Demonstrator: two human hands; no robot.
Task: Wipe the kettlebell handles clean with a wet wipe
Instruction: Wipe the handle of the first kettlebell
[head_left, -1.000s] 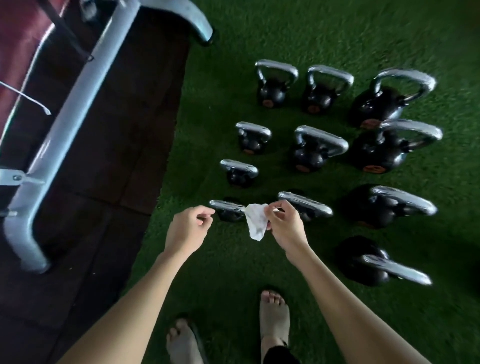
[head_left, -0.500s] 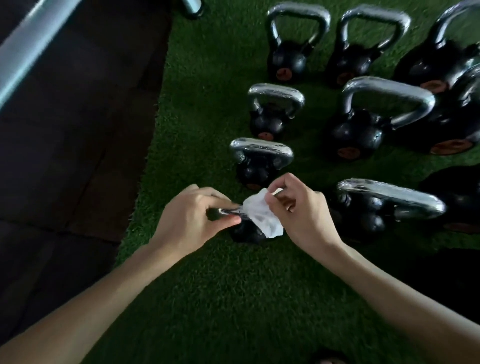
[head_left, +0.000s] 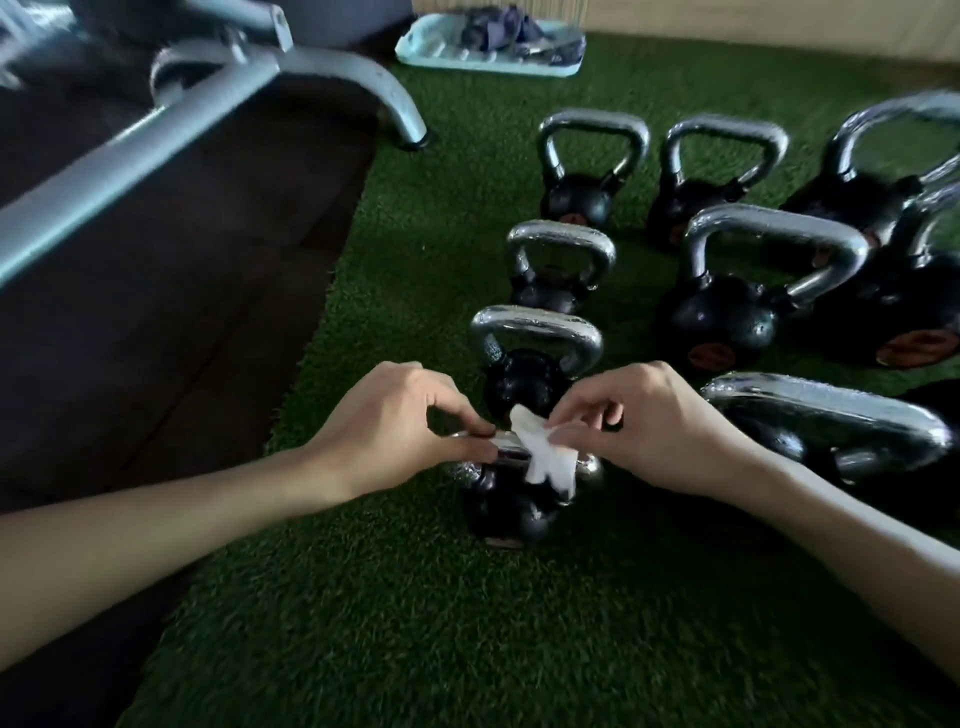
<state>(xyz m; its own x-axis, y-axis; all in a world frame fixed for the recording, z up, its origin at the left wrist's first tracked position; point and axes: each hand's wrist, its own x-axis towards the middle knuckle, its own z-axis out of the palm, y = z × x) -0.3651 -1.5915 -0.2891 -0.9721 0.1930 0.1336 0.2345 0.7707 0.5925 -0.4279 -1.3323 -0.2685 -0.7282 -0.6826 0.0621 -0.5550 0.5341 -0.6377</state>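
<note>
The left hand (head_left: 384, 431) pinches the kettlebell handle (head_left: 511, 453); the right hand (head_left: 657, 431) pinches the wet wipe (head_left: 550, 460) against it.

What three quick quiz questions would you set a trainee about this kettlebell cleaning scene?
1. True or false: the wet wipe is draped over the handle of the nearest kettlebell.
2. Fill in: the left hand pinches that kettlebell's ____.
3. The wipe is held by: A) a foot, B) the right hand, C) nothing.
Key: 1 true; 2 handle; 3 B.
</note>
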